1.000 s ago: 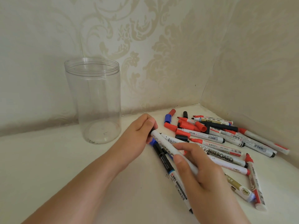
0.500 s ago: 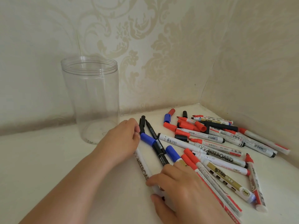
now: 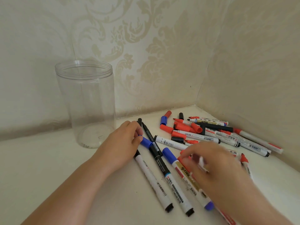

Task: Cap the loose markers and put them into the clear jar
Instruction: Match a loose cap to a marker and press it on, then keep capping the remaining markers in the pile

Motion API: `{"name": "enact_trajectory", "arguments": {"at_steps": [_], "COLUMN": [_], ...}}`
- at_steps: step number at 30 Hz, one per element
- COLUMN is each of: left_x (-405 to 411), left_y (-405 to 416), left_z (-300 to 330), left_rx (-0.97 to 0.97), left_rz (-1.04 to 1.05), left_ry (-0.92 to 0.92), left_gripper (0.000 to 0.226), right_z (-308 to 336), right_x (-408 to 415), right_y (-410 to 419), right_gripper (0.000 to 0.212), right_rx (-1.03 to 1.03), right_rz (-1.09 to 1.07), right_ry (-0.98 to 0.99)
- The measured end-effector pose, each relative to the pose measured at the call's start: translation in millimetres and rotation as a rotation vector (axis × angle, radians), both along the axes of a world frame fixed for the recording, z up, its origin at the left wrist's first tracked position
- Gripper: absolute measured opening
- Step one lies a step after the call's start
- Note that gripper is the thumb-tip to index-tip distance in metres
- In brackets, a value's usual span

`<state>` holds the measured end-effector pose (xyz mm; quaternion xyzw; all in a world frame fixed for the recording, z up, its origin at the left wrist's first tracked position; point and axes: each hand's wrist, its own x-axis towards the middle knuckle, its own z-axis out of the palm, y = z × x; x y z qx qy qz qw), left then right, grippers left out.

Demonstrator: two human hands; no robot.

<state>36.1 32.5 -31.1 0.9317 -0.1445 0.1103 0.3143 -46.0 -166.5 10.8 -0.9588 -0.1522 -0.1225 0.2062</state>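
Observation:
The clear jar (image 3: 86,103) stands upright and empty at the back left of the white surface. My left hand (image 3: 123,142) lies to the right of the jar's base, its fingertips pinching the end of a blue cap (image 3: 145,142) on a black-barrelled marker (image 3: 168,174). My right hand (image 3: 215,166) is blurred over the near edge of the marker pile (image 3: 211,135), fingers curled round a white marker (image 3: 201,162). A white marker with a black end (image 3: 152,181) and a gold-labelled marker with a blue cap (image 3: 186,174) lie in front.
Loose caps lie at the back of the pile: a red cap (image 3: 168,113), a blue cap (image 3: 163,120), a black cap (image 3: 181,115). A thin black pen (image 3: 148,133) lies uncapped by my left fingers. Papered walls (image 3: 243,78) close the corner behind and to the right.
My right hand has left the near markers and moved up and right onto the pile, taking hold of a white marker. My left hand stays by the blue cap.

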Motion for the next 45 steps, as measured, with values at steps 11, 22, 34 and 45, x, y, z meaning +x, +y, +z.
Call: {"name": "enact_trajectory", "arguments": {"at_steps": [11, 22, 34, 45], "left_x": [3, -2, 8, 43], "left_y": [0, -5, -70, -91], "left_z": [-1, 0, 15, -2], "left_rx": [-0.004, -0.073, 0.136, 0.311], "left_rz": [0.012, -0.017, -0.298, -0.217], "left_ry": [-0.024, -0.09, -0.188, -0.072], "left_gripper": [0.012, 0.021, 0.019, 0.021], "right_z": [-12, -1, -15, -11], "right_x": [24, 27, 34, 36], "right_y": [-55, -57, -73, -106], "right_gripper": [0.022, 0.023, 0.028, 0.026], "right_rx": [-0.262, 0.558, 0.03, 0.043], "right_rz": [-0.305, -0.331, -0.428, -0.592], "right_ry": [0.178, 0.237, -0.033, -0.054]}}
